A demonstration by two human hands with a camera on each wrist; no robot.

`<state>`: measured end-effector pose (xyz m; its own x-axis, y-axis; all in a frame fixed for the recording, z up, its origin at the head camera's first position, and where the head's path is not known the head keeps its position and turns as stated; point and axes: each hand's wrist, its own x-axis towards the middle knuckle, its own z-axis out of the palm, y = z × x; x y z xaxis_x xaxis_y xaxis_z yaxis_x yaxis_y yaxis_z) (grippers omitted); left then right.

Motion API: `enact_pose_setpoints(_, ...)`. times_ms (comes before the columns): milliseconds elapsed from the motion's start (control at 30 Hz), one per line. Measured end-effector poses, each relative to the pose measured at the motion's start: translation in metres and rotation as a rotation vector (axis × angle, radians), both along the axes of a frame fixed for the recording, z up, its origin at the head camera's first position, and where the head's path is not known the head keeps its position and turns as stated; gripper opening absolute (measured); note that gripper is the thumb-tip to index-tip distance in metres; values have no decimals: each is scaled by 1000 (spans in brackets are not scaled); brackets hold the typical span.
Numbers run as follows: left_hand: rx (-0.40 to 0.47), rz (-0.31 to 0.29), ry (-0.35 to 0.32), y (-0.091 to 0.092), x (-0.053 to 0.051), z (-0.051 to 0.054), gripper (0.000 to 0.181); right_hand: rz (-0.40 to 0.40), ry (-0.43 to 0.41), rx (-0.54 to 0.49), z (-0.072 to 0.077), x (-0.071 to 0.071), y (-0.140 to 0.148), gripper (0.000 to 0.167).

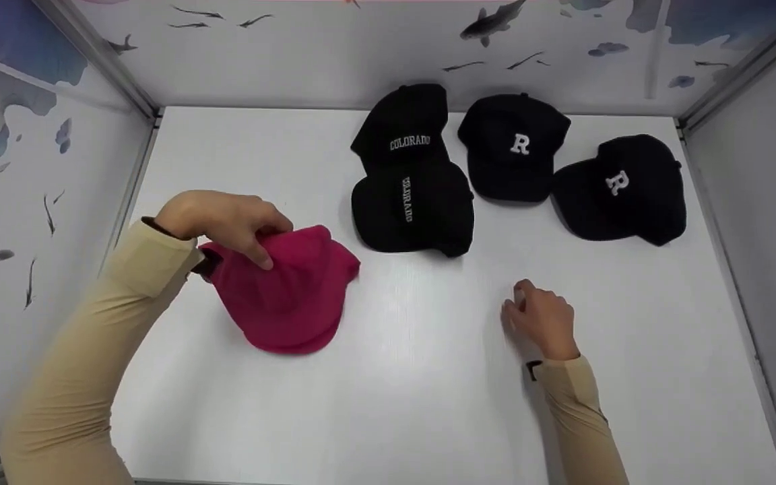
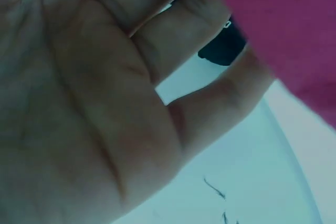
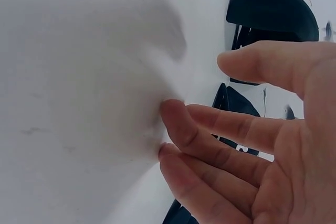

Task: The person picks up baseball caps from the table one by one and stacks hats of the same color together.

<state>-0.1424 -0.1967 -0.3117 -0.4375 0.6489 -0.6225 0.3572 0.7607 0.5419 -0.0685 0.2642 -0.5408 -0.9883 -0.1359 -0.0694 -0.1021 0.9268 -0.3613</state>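
My left hand (image 1: 226, 219) pinches a magenta baseball cap (image 1: 294, 289) from above, thumb on the near side of the crown. The cap's brim points toward me, and its edge looks doubled; whether a second cap is nested in it I cannot tell. In the left wrist view the magenta cloth (image 2: 294, 30) covers the fingertips. My right hand (image 1: 544, 320) is at the right of the white table, fingers loosely bent and holding nothing. In the right wrist view its fingertips (image 3: 176, 121) are close to the tabletop; contact is unclear.
Two black COLORADO caps, one farther back (image 1: 401, 121) and one nearer (image 1: 415, 209), overlap at the back middle of the table (image 1: 395, 404). Right of them sit two black R caps, an upright one (image 1: 516, 145) and a turned one (image 1: 630, 188). Printed panels (image 1: 307, 60) enclose the table.
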Motion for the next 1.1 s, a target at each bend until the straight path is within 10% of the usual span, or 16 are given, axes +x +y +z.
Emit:
enact_pose_setpoints(300,-124,-119,-52,25,-11,-49,40,-17,-13,-10,1,2,1,32)
enact_pose_setpoints(700,-267,139,28,40,-37,-118,50,-29,-13,-11,-1,4,2,29)
enact_pose_setpoints(933,-274,136,123,32,-51,-139,48,-30,14,-13,0,4,2,28)
enact_pose_setpoints(1100,-220,209,-26,21,-57,-148,29,-33,7,-10,1,3,2,28)
